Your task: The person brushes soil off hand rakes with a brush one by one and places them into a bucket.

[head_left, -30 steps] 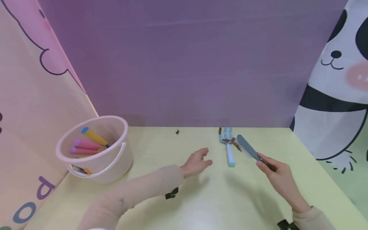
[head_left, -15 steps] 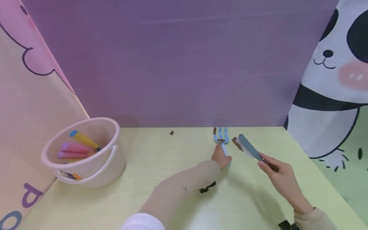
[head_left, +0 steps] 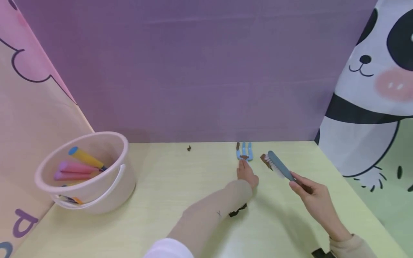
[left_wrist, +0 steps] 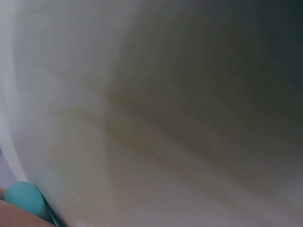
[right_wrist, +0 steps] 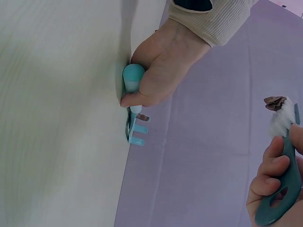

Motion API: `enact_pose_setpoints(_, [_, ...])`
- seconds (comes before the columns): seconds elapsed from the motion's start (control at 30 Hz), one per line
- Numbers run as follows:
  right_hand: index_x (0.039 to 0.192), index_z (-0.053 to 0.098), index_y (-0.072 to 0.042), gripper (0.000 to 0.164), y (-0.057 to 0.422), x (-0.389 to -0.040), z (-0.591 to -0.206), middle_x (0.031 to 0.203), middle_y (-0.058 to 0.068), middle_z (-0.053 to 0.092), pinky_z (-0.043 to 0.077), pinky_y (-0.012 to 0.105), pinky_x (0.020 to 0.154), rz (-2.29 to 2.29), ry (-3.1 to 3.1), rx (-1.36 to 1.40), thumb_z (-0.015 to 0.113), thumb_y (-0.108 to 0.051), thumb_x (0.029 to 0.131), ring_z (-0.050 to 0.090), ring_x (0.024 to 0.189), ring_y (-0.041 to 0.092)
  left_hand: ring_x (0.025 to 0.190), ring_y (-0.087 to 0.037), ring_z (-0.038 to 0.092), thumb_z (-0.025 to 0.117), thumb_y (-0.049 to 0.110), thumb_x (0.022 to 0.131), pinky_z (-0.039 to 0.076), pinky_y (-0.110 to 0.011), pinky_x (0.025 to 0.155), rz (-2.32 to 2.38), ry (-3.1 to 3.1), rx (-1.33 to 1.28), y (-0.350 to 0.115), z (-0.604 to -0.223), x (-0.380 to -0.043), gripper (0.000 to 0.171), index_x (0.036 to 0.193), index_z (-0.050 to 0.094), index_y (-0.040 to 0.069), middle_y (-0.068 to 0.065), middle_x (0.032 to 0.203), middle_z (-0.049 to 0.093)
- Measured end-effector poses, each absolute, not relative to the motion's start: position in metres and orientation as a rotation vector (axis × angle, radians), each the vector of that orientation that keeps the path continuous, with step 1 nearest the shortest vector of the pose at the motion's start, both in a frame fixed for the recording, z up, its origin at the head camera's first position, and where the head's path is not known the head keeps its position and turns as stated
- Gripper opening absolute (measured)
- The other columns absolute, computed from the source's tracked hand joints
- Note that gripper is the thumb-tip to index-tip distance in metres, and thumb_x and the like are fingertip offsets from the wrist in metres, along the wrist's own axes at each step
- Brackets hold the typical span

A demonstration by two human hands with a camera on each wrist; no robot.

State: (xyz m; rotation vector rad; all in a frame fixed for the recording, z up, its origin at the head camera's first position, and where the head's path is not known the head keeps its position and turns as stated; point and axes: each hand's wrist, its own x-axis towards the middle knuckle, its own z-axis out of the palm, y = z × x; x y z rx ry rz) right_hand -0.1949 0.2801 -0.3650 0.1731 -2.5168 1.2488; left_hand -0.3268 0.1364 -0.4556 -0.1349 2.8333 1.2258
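A small blue toy garden fork lies at the far edge of the table, brown bits on its tines. Its handle is in the grip of my left hand; the right wrist view shows the thumb across the handle. In the left wrist view only the teal handle end shows at the lower left. To the right, my right hand holds a grey-green brush above the table, white bristles facing left. A brown piece is at the bristles; in the right wrist view this brown clump appears against them.
A pale pink bucket stands at the left, holding a yellow-handled tool and pink-handled ones. A small brown crumb lies near the table's far edge. A purple backdrop rises behind the table.
My left hand has reached right and taken hold of the fork's handle. The view has turned slightly right. My right hand still holds the brush in about the same place.
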Motion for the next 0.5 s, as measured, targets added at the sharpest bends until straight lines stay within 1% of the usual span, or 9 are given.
enact_pose_setpoints(0.17, [0.119, 0.057, 0.004, 0.037, 0.278, -0.194, -0.363, 0.082, -0.032, 0.057, 0.045, 0.014, 0.052, 1.253, -2.507, 0.197, 0.061, -0.016, 0.088, 0.053, 0.068, -0.008, 0.139, -0.027, 0.02, 0.055, -0.002, 0.078, 0.017, -0.036, 0.115, 1.319, 2.763, -0.143, 0.133, -0.457, -0.33, 0.076, 0.145, 0.018, 0.001, -0.013, 0.152, 0.018])
enact_pose_setpoints(0.27, [0.119, 0.057, 0.004, 0.038, 0.277, -0.192, -0.363, 0.082, -0.03, 0.058, 0.045, 0.015, 0.052, 1.244, -2.519, 0.198, 0.061, -0.018, 0.088, 0.053, 0.068, -0.008, 0.137, -0.029, 0.025, 0.054, -0.002, 0.078, 0.021, -0.037, 0.114, 1.387, 2.709, -0.16, 0.128, -0.456, -0.332, 0.076, 0.145, 0.018, 0.001, -0.013, 0.151, 0.021])
enact_pose_setpoints(0.4, [0.12, 0.057, 0.004, 0.039, 0.276, -0.191, -0.362, 0.083, -0.029, 0.059, 0.046, 0.015, 0.053, 1.242, -2.521, 0.198, 0.06, -0.019, 0.089, 0.054, 0.069, -0.008, 0.127, -0.031, 0.04, 0.057, 0.001, 0.079, 0.035, -0.04, 0.107, 1.453, 2.683, -0.176, 0.12, -0.452, -0.332, 0.072, 0.143, 0.024, 0.003, -0.015, 0.143, 0.037])
enact_pose_setpoints(0.5, [0.119, 0.058, 0.003, 0.039, 0.276, -0.19, -0.362, 0.083, -0.029, 0.059, 0.046, 0.015, 0.053, 1.24, -2.518, 0.199, 0.06, -0.02, 0.089, 0.054, 0.069, -0.008, 0.114, -0.032, 0.052, 0.058, 0.003, 0.077, 0.045, -0.042, 0.096, 1.464, 2.699, -0.185, 0.114, -0.45, -0.332, 0.065, 0.138, 0.035, 0.006, -0.016, 0.129, 0.052])
